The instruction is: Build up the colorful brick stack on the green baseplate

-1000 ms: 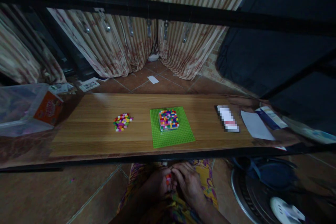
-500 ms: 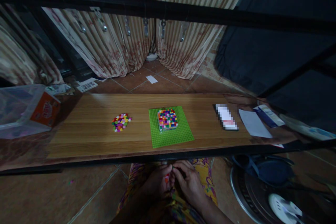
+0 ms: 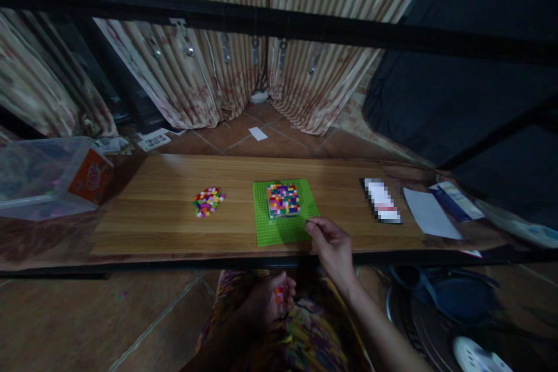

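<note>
Above the lap, my left hand (image 3: 274, 297) is curled around several red and orange toy bricks (image 3: 279, 295) that show in its palm. My right hand (image 3: 333, 244) is over the front right corner of the green baseplate (image 3: 265, 233), thumb and forefinger pinching a small dark green toy brick (image 3: 307, 222). On the baseplate, up and left of that pinch, stands a square block of many-coloured bricks (image 3: 283, 200). A loose pile of small coloured bricks (image 3: 209, 202) lies on the wooden tabletop (image 3: 157, 232), left of the baseplate.
A phone (image 3: 382, 200) with a blurred screen lies right of the baseplate, beside a white paper (image 3: 431, 214) and a blue and white packet (image 3: 457, 200). A clear plastic box (image 3: 43, 180) with an orange label stands at the far left. A dark bar (image 3: 340, 28) crosses above the table.
My right hand has left my left hand and risen forward to the baseplate's corner with the small brick. My left hand has stayed low over the lap.
</note>
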Demonstrator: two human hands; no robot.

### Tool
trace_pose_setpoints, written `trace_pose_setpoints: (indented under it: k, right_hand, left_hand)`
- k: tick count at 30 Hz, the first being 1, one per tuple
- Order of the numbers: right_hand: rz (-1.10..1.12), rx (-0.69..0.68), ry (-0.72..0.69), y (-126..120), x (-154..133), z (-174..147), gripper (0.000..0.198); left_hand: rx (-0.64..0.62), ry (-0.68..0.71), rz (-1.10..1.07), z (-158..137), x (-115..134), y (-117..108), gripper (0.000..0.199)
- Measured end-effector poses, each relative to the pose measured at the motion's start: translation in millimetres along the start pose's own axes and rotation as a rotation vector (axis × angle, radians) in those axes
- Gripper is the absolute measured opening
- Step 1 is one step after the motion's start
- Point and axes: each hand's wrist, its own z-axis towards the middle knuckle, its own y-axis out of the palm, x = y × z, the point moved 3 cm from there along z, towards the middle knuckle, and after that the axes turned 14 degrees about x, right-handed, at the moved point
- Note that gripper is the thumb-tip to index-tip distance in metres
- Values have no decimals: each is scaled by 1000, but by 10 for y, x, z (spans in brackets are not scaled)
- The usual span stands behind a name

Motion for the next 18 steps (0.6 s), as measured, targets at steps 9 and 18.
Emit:
trace_pose_setpoints:
  k: [9,18]
  right_hand:
    - [214,52,179,203,97,258,22]
    - [-147,-46,-287,313,-1,413,18]
  left_hand:
    - [8,14,-34,-38,26,32,30]
    - [12,4,-61,-67,45,53,25]
